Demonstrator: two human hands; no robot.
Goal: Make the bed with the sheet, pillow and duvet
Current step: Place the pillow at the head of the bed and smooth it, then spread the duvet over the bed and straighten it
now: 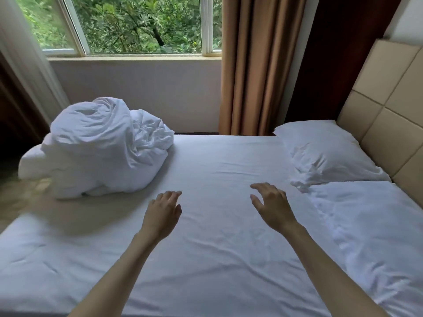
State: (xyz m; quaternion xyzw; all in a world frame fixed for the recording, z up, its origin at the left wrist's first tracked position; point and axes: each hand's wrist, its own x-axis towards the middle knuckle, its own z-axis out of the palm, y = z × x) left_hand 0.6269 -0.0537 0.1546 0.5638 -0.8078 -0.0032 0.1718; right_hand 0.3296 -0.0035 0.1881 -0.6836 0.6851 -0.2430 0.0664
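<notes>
Now both my arms reach out over the bed. My left hand [163, 208] is over the white sheet [217, 236], with its fingers loose and a little bent. It holds nothing. My right hand [273, 205] is out too, fingers spread and a little bent, and it holds nothing either. I cannot tell if my fingertips touch the sheet or just hang above it.

The sheet lies flat across the mattress with some small wrinkles. The duvet [103, 147] sits in a big bunched-up heap at the far left part of the bed, well apart from my hands. The pillow [325, 152] lies at the right end, right next to the tan padded headboard [389, 115]. One corner of it is crumpled near my right hand.

Behind the bed is a window [137, 26] with green trees outside, and a brown curtain [256, 65] hangs beside it.
</notes>
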